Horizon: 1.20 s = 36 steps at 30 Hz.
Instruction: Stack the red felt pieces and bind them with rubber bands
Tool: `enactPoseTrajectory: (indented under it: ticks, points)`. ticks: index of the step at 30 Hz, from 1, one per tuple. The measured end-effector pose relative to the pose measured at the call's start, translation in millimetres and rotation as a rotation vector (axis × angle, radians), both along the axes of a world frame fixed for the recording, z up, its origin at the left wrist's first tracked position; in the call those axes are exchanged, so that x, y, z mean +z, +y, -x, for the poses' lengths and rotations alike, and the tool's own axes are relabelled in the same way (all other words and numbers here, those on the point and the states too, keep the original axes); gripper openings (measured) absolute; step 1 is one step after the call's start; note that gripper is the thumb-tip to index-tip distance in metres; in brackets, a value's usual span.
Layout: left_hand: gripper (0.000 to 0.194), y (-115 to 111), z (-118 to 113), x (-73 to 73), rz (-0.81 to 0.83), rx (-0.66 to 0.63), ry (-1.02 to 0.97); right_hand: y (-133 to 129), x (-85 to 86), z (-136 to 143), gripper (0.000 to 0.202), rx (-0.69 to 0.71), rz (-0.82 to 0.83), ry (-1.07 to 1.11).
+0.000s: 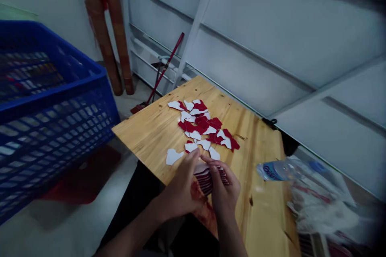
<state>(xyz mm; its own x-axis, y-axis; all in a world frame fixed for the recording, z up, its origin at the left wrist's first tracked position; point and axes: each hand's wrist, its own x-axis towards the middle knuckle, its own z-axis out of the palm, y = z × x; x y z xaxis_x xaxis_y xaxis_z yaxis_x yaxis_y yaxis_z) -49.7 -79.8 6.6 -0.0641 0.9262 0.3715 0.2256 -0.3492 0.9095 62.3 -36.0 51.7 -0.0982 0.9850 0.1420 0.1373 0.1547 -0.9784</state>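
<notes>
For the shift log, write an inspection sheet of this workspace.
Surface: wooden table, knots and grain visible.
Job's things: red and white cut pieces scattered, some overlapping; striped stack in hand.
Clutter: bottle lying at the table's right edge; plastic bag nearby, blurred.
Hands: left hand and right hand hold the stack between them.
Cables: nothing certain; dark item at the far edge unclear.
Surroundings: blue basket left; brown tubes, red-handled tool and white panels beyond.

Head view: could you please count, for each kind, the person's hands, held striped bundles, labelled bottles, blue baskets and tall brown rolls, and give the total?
Left hand and right hand: 2
Striped bundle: 1
Labelled bottle: 1
Blue basket: 1
Tall brown rolls: 2
Total: 7
</notes>
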Motion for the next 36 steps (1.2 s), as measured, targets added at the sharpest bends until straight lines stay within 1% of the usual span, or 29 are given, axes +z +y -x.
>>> enactPoseTrajectory:
  ticks: [3,5,8,10,12,14,15,16,17,19,21,23,25,28,29,30,31,33,34,35,36]
  points:
    - [0.086,6,-19,-3.1,-0.215,0.098,-0.051,-1,0.7,6,0.023,-0.018,-0.024,0.099]
    - [0.073,12,-25,-4.6,-0.271,0.171,-0.093,0,-0.2,10,0.022,-0.026,-0.033,0.144]
    - [0.060,21,-24,-5.8,-0.232,0.236,-0.055,3,-3.6,13,0.022,-0.023,-0.022,0.141]
    - [0.050,24,-16,-6.0,-0.176,0.237,-0.002,12,-7.7,13,0.023,0.030,-0.002,0.139]
    - [0.042,26,-4,-7.6,-0.094,0.229,0.022,30,-13.5,14,0.033,0.153,0.009,0.146]
    - [0.037,28,13,-12.6,0.018,0.282,0.010,60,-20.8,19,0.049,0.311,0.007,0.093]
    - [0.035,28,22,-16.5,0.079,0.334,-0.012,79,-24.7,23,0.054,0.379,-0.017,0.014]
    - [0.034,29,32,-20.8,0.141,0.393,-0.049,99,-28.8,27,0.050,0.422,-0.069,-0.116]
    - [0.034,29,41,-25.1,0.191,0.451,-0.097,119,-32.8,32,0.042,0.449,-0.159,-0.288]
    - [0.033,28,60,-31.6,0.245,0.532,-0.182,154,-39.9,40,0.025,0.543,-0.389,-0.637]
    - [0.031,26,76,-33.2,0.247,0.563,-0.216,180,-45.1,45,0.021,0.612,-0.554,-0.925]
    - [0.028,23,88,-30.5,0.235,0.567,-0.225,195,-47.8,42,0.021,0.600,-0.596,-1.101]
    - [0.029,20,97,-27.1,0.244,0.577,-0.269,203,-47.9,35,0.021,0.532,-0.576,-1.181]
    - [0.031,19,103,-26.6,0.272,0.601,-0.331,205,-46.2,28,0.023,0.430,-0.560,-1.206]
    - [0.032,20,104,-27.7,0.279,0.599,-0.341,204,-46.0,28,0.022,0.416,-0.574,-1.195]
    - [0.032,21,104,-29.2,0.283,0.592,-0.346,203,-46.5,30,0.022,0.431,-0.599,-1.168]
    - [0.032,23,104,-30.5,0.284,0.582,-0.346,201,-47.6,34,0.024,0.477,-0.634,-1.128]
    - [0.031,25,104,-32.2,0.277,0.550,-0.337,200,-51.4,45,0.028,0.616,-0.690,-1.038]
    - [0.030,25,103,-32.3,0.270,0.530,-0.328,201,-53.7,51,0.027,0.670,-0.692,-1.008]
    - [0.030,25,103,-32.0,0.262,0.512,-0.317,203,-55.8,56,0.023,0.693,-0.678,-0.996]
    - [0.030,25,103,-31.4,0.253,0.497,-0.306,205,-57.3,59,0.018,0.678,-0.654,-0.995]
